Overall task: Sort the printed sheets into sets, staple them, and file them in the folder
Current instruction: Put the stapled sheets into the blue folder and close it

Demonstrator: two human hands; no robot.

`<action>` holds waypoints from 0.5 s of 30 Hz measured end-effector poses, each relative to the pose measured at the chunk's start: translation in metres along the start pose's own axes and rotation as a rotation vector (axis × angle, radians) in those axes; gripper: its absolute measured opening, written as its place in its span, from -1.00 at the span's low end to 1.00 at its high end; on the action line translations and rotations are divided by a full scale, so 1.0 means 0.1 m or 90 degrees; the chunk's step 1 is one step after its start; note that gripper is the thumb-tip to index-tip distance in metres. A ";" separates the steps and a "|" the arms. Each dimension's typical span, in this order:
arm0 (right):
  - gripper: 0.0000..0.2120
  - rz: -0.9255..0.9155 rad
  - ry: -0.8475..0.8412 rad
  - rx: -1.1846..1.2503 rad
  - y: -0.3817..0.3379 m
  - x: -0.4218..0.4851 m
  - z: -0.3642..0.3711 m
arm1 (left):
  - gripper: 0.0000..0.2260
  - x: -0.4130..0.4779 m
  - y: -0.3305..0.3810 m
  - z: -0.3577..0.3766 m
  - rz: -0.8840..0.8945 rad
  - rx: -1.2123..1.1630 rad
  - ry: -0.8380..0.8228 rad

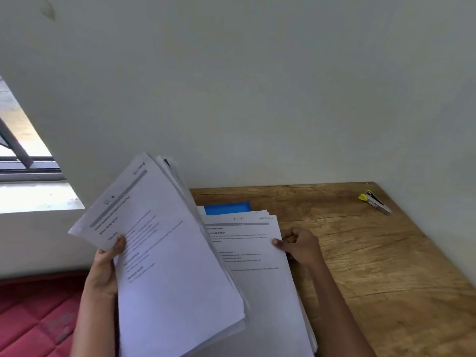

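My left hand grips a thick stack of printed sheets, held up and tilted over the left edge of the table. A second pile of printed sheets lies flat on the wooden table. My right hand pinches the right edge of that pile's top sheet. A blue folder peeks out from under the far end of the flat pile. A yellow and silver stapler lies near the table's far right corner, apart from both hands.
A pale wall rises right behind the table. A window with a dark frame is at the left. A red quilted cushion lies at the lower left, below the held stack.
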State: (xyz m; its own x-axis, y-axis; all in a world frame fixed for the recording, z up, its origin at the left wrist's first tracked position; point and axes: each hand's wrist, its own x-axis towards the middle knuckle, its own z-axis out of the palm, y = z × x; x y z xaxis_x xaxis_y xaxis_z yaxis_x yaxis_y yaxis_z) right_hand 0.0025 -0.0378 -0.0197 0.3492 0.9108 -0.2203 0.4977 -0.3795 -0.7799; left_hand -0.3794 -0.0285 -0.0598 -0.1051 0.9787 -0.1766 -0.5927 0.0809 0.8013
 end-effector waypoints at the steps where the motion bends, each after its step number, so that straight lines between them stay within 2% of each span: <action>1: -0.79 -0.005 0.014 0.017 0.01 0.00 0.00 | -0.42 -0.01 0.00 -0.01 0.000 -0.002 0.003; 8: -0.93 0.022 0.208 0.103 0.15 0.05 -0.18 | -0.43 -0.01 0.06 -0.05 -0.002 -0.032 0.019; 10: -0.94 0.032 0.241 0.069 0.26 0.15 -0.37 | -0.48 0.00 0.06 -0.09 0.000 -0.063 0.019; 13: -0.86 0.037 0.276 -0.025 0.46 0.36 -0.76 | -0.75 0.04 0.09 -0.24 -0.001 -0.127 0.006; 15: -0.81 0.044 0.263 -0.083 0.58 0.48 -0.99 | -0.66 0.05 0.04 -0.37 -0.012 -0.161 -0.010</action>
State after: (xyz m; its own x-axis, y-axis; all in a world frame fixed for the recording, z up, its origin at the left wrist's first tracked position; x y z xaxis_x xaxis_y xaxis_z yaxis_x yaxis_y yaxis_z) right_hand 0.1265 -0.0323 -0.0177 0.6604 0.7509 0.0047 0.5491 -0.4787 -0.6850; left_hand -0.4120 -0.0301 -0.0789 -0.0816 0.9803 -0.1799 -0.7759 0.0508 0.6289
